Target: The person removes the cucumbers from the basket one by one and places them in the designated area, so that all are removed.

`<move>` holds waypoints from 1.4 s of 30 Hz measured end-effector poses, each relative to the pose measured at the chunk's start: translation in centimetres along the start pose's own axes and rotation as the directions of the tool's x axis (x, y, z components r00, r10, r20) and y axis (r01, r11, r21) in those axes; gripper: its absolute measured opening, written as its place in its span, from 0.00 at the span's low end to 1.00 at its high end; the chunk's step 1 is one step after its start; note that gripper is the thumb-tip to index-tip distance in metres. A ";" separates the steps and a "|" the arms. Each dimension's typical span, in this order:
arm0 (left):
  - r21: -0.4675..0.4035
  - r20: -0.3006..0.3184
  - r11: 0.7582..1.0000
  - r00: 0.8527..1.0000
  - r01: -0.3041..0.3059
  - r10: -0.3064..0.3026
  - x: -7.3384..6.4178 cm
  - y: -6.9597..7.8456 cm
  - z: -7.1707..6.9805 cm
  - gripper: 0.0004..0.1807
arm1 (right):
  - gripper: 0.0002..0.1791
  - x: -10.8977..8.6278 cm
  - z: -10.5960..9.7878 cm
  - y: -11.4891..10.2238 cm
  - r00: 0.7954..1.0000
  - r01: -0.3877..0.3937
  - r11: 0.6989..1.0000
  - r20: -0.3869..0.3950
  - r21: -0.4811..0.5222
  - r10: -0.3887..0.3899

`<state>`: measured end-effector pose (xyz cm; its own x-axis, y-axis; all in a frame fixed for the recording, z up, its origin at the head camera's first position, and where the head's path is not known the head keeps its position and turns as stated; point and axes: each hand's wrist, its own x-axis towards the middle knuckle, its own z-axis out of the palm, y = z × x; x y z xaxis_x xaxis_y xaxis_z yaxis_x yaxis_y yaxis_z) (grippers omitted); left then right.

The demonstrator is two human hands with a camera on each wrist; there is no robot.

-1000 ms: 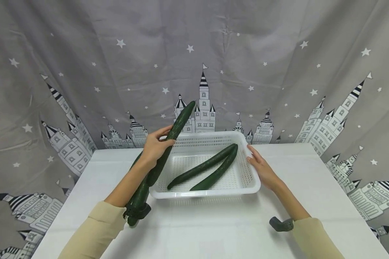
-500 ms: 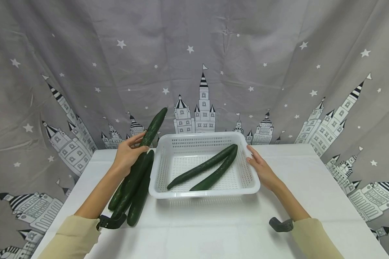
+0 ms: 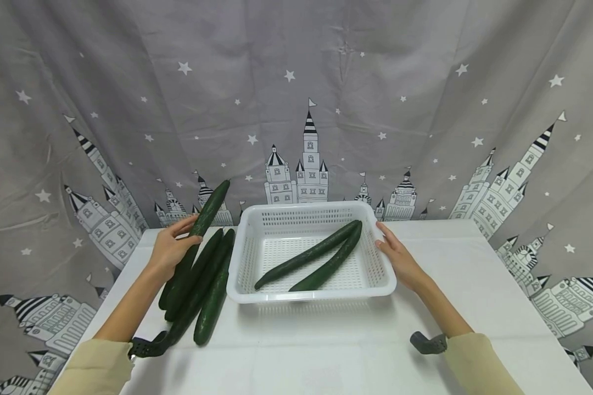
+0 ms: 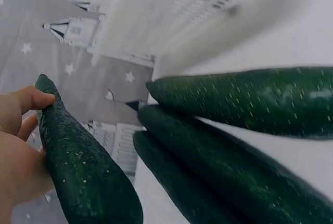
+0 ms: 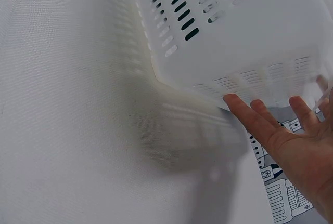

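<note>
Left hand [image 3: 172, 250], one: thumb and fingers pinching a held cucumber [image 3: 211, 209], which slants above the left part of the white surface [image 3: 454, 285], left of the basket. Right hand [image 3: 399, 260], one: fingers extended and spread, touching the right end of the basket [image 3: 311, 297].

White slotted plastic basket, one, containing two cucumbers [image 3: 307, 255], near ends apart, far ends together.

Loose cucumbers [image 4: 250, 100], three by the left wrist view, lying side by side left of the basket; the head view crowds them under the forearm, so that count is probable rather than certain there.

Shown by the left wrist view only: pale flecks on the skins up close, and a gap between the held cucumber's thin end and its neighbours. Shown by the right wrist view only: the basket's outer wall, dark green glimpsed through its slots, and separate fingers against it.

Grey curtain [image 3: 400, 60], one, printed with stars and castles, behind.
</note>
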<state>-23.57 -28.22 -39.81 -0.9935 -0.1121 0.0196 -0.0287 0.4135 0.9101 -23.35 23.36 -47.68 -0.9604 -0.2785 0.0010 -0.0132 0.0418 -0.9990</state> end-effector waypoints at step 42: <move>0.223 0.069 0.968 0.988 0.118 -0.136 0.8 -10.3 -2.0 0.34 | 0.35 0.1 -0.1 0.1 1.000 0.005 0.999 0.006 0.040 -0.005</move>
<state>-23.88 -34.38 -48.32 -0.9856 -0.1045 -0.1332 -0.1692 0.5888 0.7904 -23.46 23.49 -47.76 -0.9586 -0.2848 0.0055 -0.0064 0.0021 -1.0000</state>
